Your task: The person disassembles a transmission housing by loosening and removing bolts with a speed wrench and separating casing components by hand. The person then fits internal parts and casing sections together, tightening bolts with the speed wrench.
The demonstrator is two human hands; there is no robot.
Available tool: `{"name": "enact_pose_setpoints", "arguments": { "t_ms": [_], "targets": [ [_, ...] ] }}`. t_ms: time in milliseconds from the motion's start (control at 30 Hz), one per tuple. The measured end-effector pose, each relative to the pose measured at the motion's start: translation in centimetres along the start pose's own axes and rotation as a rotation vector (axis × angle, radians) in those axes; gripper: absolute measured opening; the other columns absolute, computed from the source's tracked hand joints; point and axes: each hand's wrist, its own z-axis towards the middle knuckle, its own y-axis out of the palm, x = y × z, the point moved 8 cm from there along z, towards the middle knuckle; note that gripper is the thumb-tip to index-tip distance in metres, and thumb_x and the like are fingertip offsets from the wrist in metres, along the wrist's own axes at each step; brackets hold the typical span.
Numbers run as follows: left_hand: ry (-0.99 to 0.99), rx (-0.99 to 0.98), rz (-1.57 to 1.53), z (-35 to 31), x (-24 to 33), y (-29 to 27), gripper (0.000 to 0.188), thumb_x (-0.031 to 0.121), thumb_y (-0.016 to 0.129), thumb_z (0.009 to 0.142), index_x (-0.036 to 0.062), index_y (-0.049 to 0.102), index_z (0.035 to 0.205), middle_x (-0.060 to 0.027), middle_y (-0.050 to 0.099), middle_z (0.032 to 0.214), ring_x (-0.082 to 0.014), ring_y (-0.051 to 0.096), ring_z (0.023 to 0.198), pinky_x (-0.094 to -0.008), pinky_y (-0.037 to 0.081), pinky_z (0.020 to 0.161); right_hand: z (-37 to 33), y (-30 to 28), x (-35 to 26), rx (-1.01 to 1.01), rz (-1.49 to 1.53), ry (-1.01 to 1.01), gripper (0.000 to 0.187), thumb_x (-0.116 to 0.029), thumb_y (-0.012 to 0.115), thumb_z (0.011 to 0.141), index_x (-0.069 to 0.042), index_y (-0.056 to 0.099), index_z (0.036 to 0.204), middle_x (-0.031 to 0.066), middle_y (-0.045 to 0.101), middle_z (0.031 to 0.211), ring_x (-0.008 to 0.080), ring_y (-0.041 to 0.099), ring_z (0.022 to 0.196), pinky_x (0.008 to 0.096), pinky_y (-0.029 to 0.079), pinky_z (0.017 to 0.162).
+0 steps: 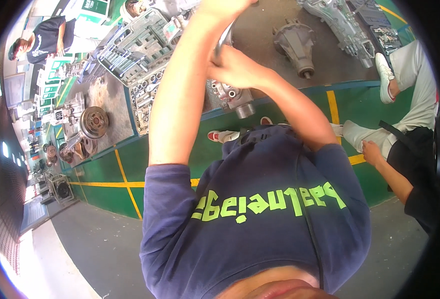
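Over the workbench, my right hand [235,67] is closed around a slim metal bar-shaped tool [224,40], whose exact kind I cannot make out. My left forearm crosses in front and hides part of that tool. At the top edge, my left hand [227,6] is cut off by the frame, so its fingers hardly show. Below my right hand lies a grey metal casting [235,97] with bolt holes and a round snout, its upper part covered by my hands and arm.
Left of my arms is an open tool case [130,55] with wrenches, beside a socket set [144,97]. A differential housing [295,45] and a long gearbox casing [339,27] lie to the right. One person [399,149] sits at right; another [50,37] is at far left.
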Motion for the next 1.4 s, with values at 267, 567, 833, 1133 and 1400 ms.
{"name": "enact_pose_setpoints", "arguments": {
  "t_ms": [267,567,833,1133,1400],
  "targets": [
    [0.069,-0.019,-0.063,-4.0,1.6,-1.9,0.038,0.026,0.032,0.102,0.0078,0.038,0.069,-0.0006,0.039,0.056,-0.0096,0.033,0.047,-0.0269,0.030,0.045,-4.7,-9.6,6.8,0.271,0.378,0.045,0.022,-0.031,0.065,0.093,-0.011,0.072,0.096,-0.0092,0.064,0.091,0.0024,0.051,0.085,0.0230,0.036,0.076],
    [0.205,0.033,0.229,-6.4,3.1,2.4,0.052,0.032,0.041,0.105,0.0001,0.055,0.065,-0.0050,0.050,0.053,-0.0123,0.048,0.051,-0.0332,0.039,0.050,2.3,-8.5,2.4,0.598,0.457,-0.084,0.024,-0.026,0.068,0.092,-0.004,0.066,0.100,0.0026,0.064,0.109,0.0118,0.054,0.096,0.0329,0.041,0.090],
    [0.443,0.101,0.291,-6.4,4.6,0.5,0.050,0.029,0.040,0.102,-0.0021,0.057,0.067,-0.0108,0.053,0.055,-0.0193,0.052,0.052,-0.0384,0.042,0.053,0.5,0.6,-6.9,0.341,0.001,-0.296,0.035,-0.018,0.072,0.090,0.001,0.057,0.115,0.0078,0.063,0.113,0.0147,0.057,0.109,0.0331,0.046,0.093],
    [0.529,0.190,0.491,-7.6,3.7,-5.6,0.049,0.038,0.031,0.107,-0.0012,0.059,0.098,-0.0105,0.064,0.083,-0.0196,0.058,0.068,-0.0351,0.049,0.064,-7.6,-7.6,-3.8,0.692,0.634,-0.029,0.021,-0.027,0.065,0.099,-0.006,0.065,0.094,-0.0075,0.052,0.071,-0.0002,0.036,0.056,0.0183,0.027,0.049],
    [-0.072,-0.059,0.695,-12.9,-22.8,-6.6,0.036,0.014,0.065,0.090,-0.0005,0.059,0.123,-0.0208,0.067,0.117,-0.0334,0.065,0.112,-0.0386,0.049,0.099,-13.1,-14.3,-2.8,0.898,0.863,-0.156,0.033,-0.029,0.059,0.102,-0.010,0.051,0.076,-0.0071,0.036,0.060,0.0029,0.030,0.048,0.0223,0.023,0.044]
  ]
}}
